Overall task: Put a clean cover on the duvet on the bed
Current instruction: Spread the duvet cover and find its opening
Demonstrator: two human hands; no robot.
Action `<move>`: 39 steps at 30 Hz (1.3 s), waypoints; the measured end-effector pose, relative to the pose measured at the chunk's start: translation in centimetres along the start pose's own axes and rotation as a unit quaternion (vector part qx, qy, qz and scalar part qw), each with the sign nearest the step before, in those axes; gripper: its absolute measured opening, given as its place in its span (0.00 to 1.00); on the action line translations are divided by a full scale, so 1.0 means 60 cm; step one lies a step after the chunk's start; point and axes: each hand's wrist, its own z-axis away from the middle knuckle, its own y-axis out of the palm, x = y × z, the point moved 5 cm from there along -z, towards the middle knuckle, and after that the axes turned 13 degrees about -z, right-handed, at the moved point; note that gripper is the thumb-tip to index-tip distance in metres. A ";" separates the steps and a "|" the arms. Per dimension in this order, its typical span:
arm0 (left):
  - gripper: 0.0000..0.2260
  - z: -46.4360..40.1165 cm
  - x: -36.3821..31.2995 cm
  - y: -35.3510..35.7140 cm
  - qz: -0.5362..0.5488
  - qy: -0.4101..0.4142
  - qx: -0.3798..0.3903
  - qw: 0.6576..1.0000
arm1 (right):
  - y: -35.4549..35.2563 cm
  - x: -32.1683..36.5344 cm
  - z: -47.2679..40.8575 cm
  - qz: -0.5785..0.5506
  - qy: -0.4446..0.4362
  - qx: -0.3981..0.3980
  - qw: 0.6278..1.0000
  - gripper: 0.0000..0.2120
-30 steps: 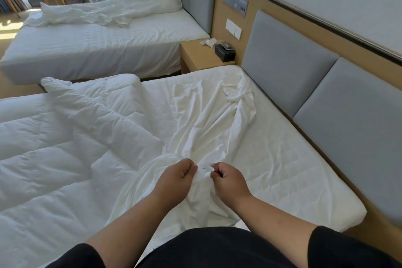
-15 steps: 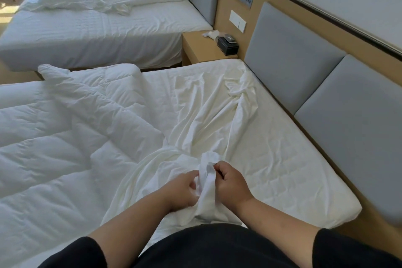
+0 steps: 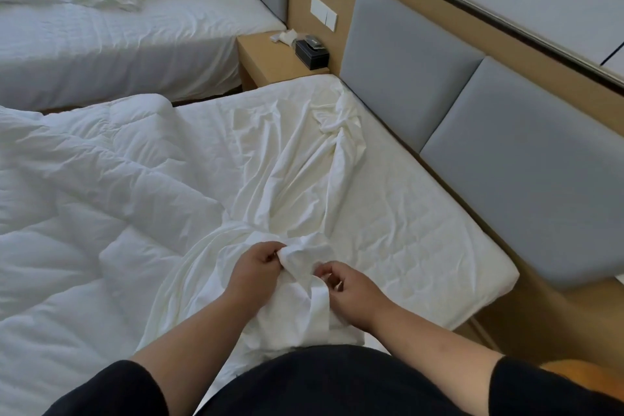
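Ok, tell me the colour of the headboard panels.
Grey padded headboard panels, framed in light wood; head view.

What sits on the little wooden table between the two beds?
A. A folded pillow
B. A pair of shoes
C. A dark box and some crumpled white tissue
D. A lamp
C: the bedside table carries a dark box by the wall, with crumpled white tissue beside it; no lamp, pillow or shoes show there.

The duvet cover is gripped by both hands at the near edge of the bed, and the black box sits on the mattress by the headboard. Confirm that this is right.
One detail is wrong. In the head view the black box sits on the wooden nightstand between the two beds, not on the mattress. The rest stands: the left hand and right hand both grip the duvet cover at the near edge.
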 end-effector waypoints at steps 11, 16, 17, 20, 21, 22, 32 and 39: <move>0.12 0.010 -0.012 0.009 -0.107 0.063 0.049 0.991 | -0.008 0.042 -0.031 -0.202 0.007 -0.061 0.977 0.06; 0.13 0.003 0.010 0.006 -0.084 0.005 0.030 0.996 | -0.001 0.059 -0.032 -0.237 -0.027 -0.054 0.970 0.12; 0.13 0.003 0.012 0.006 -0.076 0.001 0.028 0.997 | -0.002 0.041 -0.038 -0.243 -0.002 -0.080 0.967 0.13; 0.11 0.002 0.018 0.006 -0.058 -0.014 0.033 0.998 | 0.004 -0.013 -0.046 -0.168 0.100 -0.074 0.978 0.13; 0.10 0.001 0.021 0.006 -0.049 -0.020 0.033 0.998 | 0.009 -0.027 -0.047 -0.174 0.136 -0.054 0.974 0.15; 0.10 0.002 0.024 0.006 -0.036 -0.026 0.030 0.999 | 0.015 -0.038 -0.046 -0.192 0.166 -0.035 0.967 0.16; 0.06 0.021 0.024 0.026 0.175 -0.123 0.080 0.974 | 0.025 0.040 -0.036 -0.021 0.002 -0.004 1.000 0.12; 0.16 0.023 0.034 0.027 0.198 -0.118 0.107 0.967 | 0.037 0.039 -0.040 -0.018 -0.012 -0.047 0.999 0.09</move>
